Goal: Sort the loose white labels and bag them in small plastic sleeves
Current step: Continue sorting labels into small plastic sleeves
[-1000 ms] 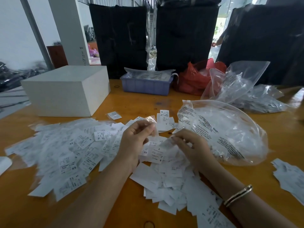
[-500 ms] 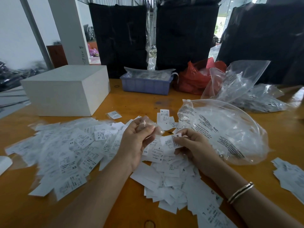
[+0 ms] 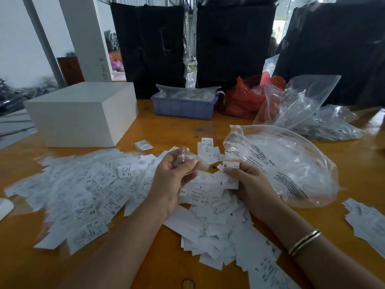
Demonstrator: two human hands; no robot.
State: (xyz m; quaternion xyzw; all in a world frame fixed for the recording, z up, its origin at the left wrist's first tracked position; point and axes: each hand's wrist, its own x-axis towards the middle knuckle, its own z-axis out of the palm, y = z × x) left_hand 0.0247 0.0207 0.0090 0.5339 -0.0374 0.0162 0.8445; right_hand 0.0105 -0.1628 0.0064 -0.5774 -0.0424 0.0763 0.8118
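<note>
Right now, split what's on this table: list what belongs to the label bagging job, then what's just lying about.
Part of the job:
- left hand pinching a small clear sleeve
- right hand holding an M label
- loose white labels
- large clear bag of sleeves

Lying about:
- white box
- blue tray
- red bag
- black bundles behind the table

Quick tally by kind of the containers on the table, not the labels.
White box: 1
Blue tray: 1
Red bag: 1
Large clear bags: 2
Total: 5
</note>
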